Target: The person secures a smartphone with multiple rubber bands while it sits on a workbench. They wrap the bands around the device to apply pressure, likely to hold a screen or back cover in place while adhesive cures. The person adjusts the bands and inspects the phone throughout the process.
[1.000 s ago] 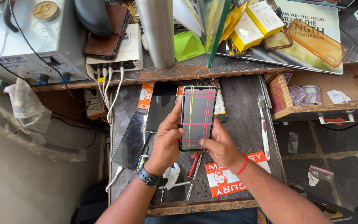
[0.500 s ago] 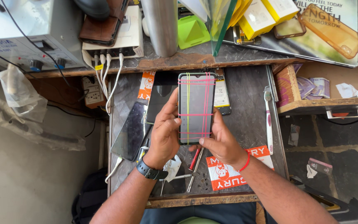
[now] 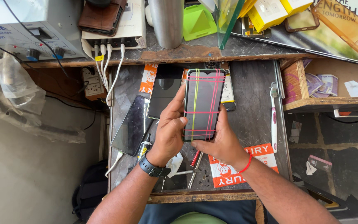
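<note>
Over the cluttered bench [image 3: 253,103] we held the band-wrapped phone [image 3: 204,103] upright, left hand [image 3: 168,132] clamped on its left edge, right hand [image 3: 222,145] gripping its bottom corner; it looked light, stiff, slick, fragile glass, best held by the edges.

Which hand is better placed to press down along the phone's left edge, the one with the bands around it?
Left hand, probably: its thumb already lies on the left edge of the black rubber-banded smartphone.

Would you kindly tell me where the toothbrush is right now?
In the head view, the toothbrush lies on the right side of the worktop, beside the wooden drawer, right of the banded phone.
</note>
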